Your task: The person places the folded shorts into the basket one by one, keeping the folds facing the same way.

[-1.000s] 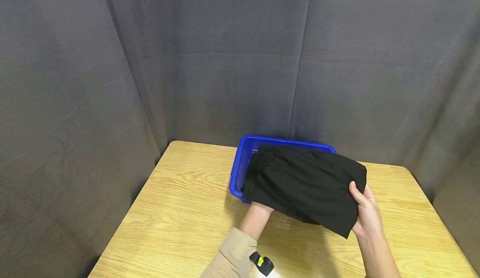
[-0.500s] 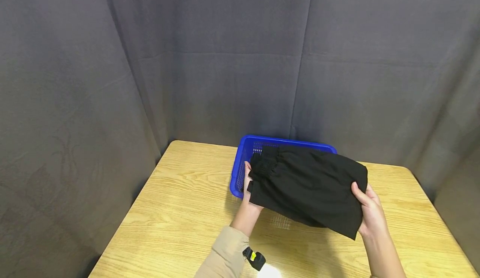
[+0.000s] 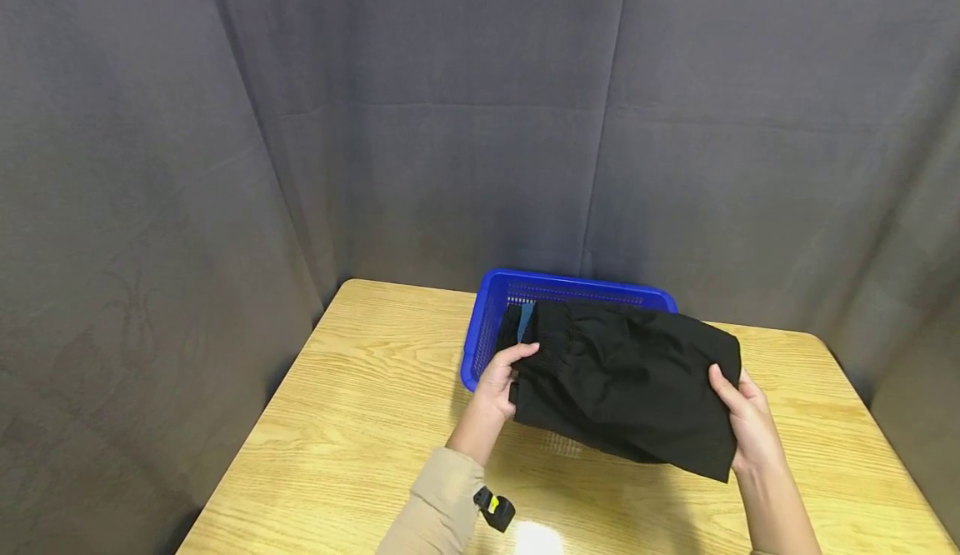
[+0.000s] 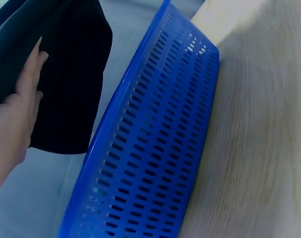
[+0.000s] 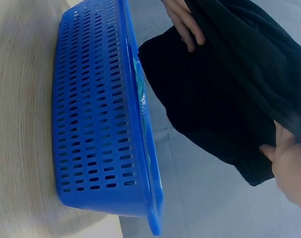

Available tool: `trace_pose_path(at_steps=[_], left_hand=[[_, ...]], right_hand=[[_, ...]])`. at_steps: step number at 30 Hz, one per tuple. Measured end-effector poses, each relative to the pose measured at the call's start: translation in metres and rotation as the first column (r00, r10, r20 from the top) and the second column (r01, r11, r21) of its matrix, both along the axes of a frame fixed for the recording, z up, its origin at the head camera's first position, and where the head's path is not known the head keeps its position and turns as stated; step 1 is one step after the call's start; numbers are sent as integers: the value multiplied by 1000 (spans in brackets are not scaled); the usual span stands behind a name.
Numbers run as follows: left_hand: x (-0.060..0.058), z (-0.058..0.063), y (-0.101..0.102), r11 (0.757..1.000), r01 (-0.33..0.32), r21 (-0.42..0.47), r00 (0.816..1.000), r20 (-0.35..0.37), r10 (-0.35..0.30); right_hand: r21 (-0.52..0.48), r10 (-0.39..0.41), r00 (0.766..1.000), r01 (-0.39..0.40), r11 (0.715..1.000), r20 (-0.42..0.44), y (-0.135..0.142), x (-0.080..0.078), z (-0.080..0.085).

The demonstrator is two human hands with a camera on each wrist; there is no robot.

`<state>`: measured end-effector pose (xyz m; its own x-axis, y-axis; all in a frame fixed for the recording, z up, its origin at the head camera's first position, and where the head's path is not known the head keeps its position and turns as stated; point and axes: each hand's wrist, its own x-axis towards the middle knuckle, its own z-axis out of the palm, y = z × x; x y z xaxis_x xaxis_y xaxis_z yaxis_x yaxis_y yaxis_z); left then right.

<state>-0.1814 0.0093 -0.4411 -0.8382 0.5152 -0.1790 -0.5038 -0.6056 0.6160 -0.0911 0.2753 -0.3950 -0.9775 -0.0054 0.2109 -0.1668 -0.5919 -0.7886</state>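
Observation:
A folded black garment (image 3: 622, 380) with a gathered elastic band near its left end is held up over the front of a blue basket (image 3: 471, 355). My left hand (image 3: 498, 382) grips its left end, thumb on top. At the opposite end, my right hand (image 3: 750, 422) pinches the cloth, thumb above and fingers behind. From the left wrist view, fingers lie along the underside of the garment (image 4: 71, 89). In the right wrist view both hands hold the cloth (image 5: 215, 94) above the level of the basket rim (image 5: 153, 198).
The perforated basket stands on a wood-grain table (image 3: 360, 388) near its back edge. A strip of blue cloth (image 3: 527, 315) shows inside it, and something teal (image 5: 140, 87) shows at its rim. Grey curtains (image 3: 480, 122) hang behind and at both sides.
My left hand has come out from beneath the garment, and its thumb now lies on top of the left end. The garment has shifted slightly right and nearer, revealing the blue strip.

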Motion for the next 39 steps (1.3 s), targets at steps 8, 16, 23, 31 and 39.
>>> trace_pose_path(at_steps=[8, 16, 23, 31, 39], left_hand=[[-7, 0, -2, 997, 46, -68, 985, -163, -56], [-13, 7, 0, 993, -20, -113, 978, -209, -5], [-18, 16, 2, 986, -47, -157, 984, -177, 18], [-35, 30, 5, 979, -61, -195, 985, -173, 27], [-50, 31, 8, 978, -68, -195, 989, -144, 40]], right_hand=[[32, -10, 1000, 9, 999, 27, 5, -3, -4], [-4, 6, 1000, -6, 1000, 26, 12, -9, -9], [-84, 36, 999, -33, 996, 33, 17, -13, -11], [-132, 40, 999, -36, 991, 24, 20, -28, -9], [-113, 35, 999, -33, 993, 17, 24, -44, -5]])
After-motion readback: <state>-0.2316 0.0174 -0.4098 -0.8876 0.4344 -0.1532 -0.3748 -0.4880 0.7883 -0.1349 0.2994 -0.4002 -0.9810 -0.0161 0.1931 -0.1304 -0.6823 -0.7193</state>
